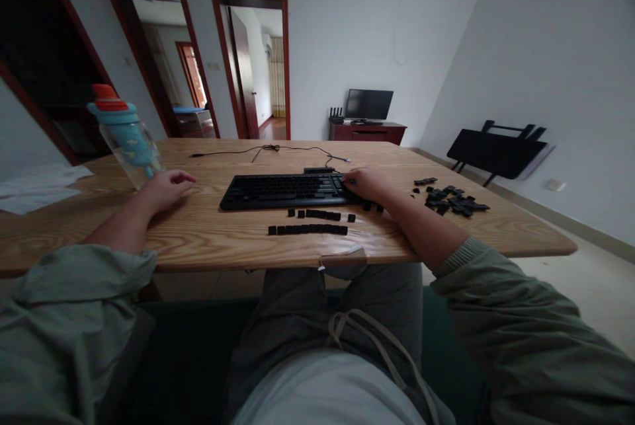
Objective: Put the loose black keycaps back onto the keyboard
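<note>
A black keyboard (285,191) lies on the wooden table in front of me. Over its right end is my right hand (368,184), fingers bent and closed at the number pad. Whatever they pinch is too small and dark to name. My left hand (166,190) rests on the tabletop left of the keyboard, holding nothing, fingers loosely stretched out. Between the keyboard and the near edge lie two rows of black keycaps, an upper row (322,215) with gaps and a longer lower row (310,230). Right of my right forearm is a loose pile of keycaps (454,201).
A clear bottle with a red and blue lid (116,117) stands beside my left hand. White tissue (40,186) lies at the far left. A black cable (270,147) runs across the back of the wooden table (213,240). A monitor (370,104) stands beyond.
</note>
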The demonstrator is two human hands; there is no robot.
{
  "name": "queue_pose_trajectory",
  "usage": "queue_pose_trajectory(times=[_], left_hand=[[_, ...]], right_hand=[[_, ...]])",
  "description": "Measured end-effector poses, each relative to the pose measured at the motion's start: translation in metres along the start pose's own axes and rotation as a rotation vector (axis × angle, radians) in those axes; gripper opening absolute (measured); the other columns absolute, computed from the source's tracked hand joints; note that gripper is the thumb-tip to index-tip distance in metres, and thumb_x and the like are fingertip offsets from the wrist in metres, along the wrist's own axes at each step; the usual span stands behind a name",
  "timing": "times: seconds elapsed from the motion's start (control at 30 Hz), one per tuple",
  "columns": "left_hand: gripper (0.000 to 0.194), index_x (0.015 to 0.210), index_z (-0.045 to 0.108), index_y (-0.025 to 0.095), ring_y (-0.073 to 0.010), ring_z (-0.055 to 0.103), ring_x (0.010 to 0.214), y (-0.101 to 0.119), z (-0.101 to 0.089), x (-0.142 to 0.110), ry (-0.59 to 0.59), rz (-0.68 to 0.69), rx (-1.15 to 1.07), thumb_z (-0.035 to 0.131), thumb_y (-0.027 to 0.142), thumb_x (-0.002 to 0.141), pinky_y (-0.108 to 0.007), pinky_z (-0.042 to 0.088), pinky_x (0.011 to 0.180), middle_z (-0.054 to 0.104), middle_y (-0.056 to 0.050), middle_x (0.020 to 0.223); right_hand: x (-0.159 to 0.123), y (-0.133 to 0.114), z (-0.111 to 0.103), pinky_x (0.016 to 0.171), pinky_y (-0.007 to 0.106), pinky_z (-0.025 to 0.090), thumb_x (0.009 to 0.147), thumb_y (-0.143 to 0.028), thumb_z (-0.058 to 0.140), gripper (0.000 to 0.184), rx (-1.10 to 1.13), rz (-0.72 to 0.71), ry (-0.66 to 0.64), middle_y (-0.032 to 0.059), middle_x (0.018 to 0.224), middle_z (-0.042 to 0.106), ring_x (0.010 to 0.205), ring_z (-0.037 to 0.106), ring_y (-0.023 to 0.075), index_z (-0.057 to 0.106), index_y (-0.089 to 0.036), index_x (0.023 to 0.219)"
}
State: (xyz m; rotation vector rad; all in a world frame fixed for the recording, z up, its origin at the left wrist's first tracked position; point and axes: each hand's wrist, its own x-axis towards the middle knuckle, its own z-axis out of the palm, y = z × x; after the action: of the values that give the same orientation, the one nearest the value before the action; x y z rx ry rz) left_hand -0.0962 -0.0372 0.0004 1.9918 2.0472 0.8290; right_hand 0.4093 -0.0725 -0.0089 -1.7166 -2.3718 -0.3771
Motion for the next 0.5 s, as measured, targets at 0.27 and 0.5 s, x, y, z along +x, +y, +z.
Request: queue_pose_trajectory(times=[0.27,0.5], left_hand=[[0.040,0.105,0.070,0.011,-0.0136,0.048,0.058,-0.0072,0.0020,0.0065,0.005,0.046,-0.023,0.057,0.040,0.080,-0.024,0.038,0.056,0.058,-0.001,0.070],[0.040,0.105,0.070,0.011,-0.0141,0.048,0.058,-0.0096,0.0020,0.0090,-0.002,0.048,-0.009,0.057,0.040,0.080,-0.025,0.038,0.057,0.058,0.000,0.067]], right_hand=[[0.0013,-0.0036,0.0001,0.075,0.028,0.045,0.090,-0.026,0.053,0.027,0.000,0.027,0.015,0.0088,0.103,0.077,0.090,0.068,0.0222,0.077,-0.020,0.101],[0.0021,-0.0001,0.0020,0.078,0.026,0.047,0.089,-0.024,0.056,0.026,0.051,0.038,0.007,0.0080,0.101,0.077,0.091,0.069,0.0212,0.077,-0.020,0.105]])
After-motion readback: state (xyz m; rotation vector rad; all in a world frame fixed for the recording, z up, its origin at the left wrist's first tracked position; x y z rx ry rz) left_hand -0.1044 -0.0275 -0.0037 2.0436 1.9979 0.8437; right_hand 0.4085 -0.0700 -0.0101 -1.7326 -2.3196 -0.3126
